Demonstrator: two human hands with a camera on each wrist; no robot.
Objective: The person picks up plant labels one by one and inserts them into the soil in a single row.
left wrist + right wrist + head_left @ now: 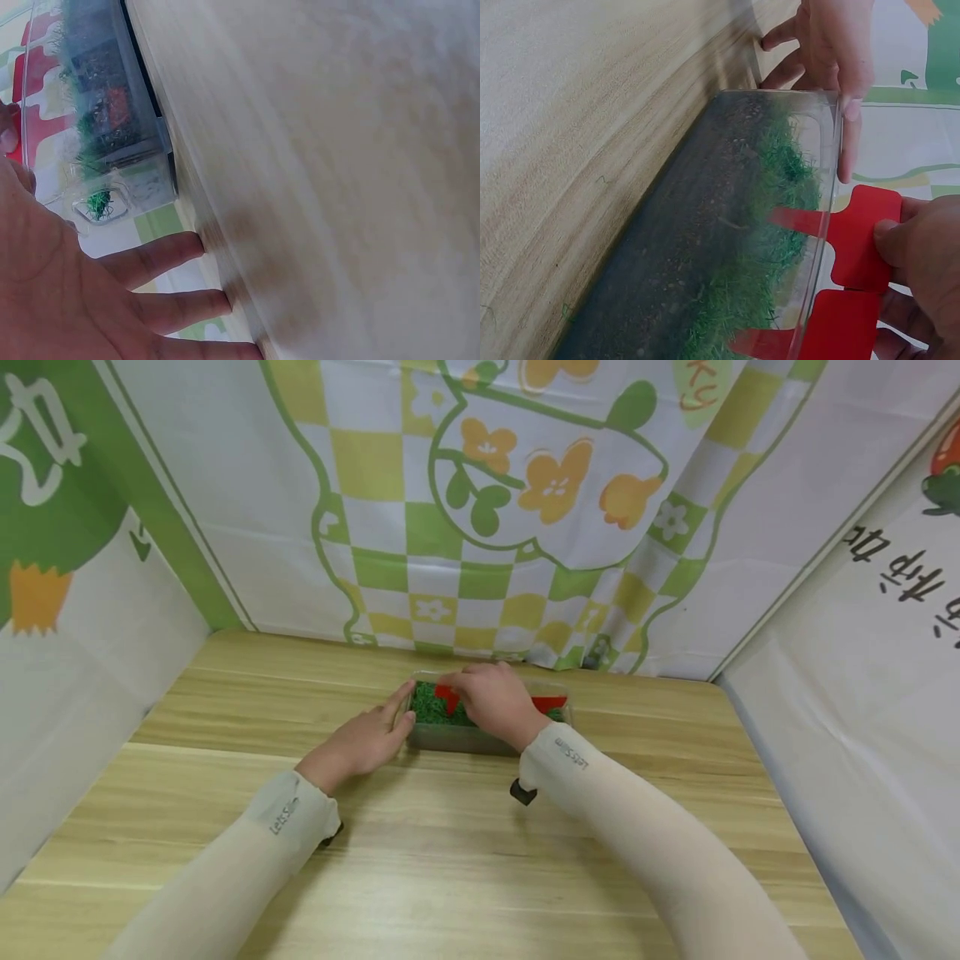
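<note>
A clear plastic box (457,740) stands near the table's back edge, with dark soil-like grains below and green shredded grass (427,703) on top. My right hand (495,700) reaches over it and pinches a red T-shaped plant label (864,234) between thumb and fingers. That label's narrow stem points down into the grass. Beside it stands another red plant label (845,322), its head close to the first. My left hand (362,742) is at the box's left end, fingers extended, index finger along the rim; in the left wrist view, other fingertips (191,244) reach the tabletop.
The wooden table (420,860) runs back to a patterned cloth (480,527) hanging just behind the box. White printed panels (885,760) rise at both sides. A few loose green shreds (567,312) lie on the wood in front of the box.
</note>
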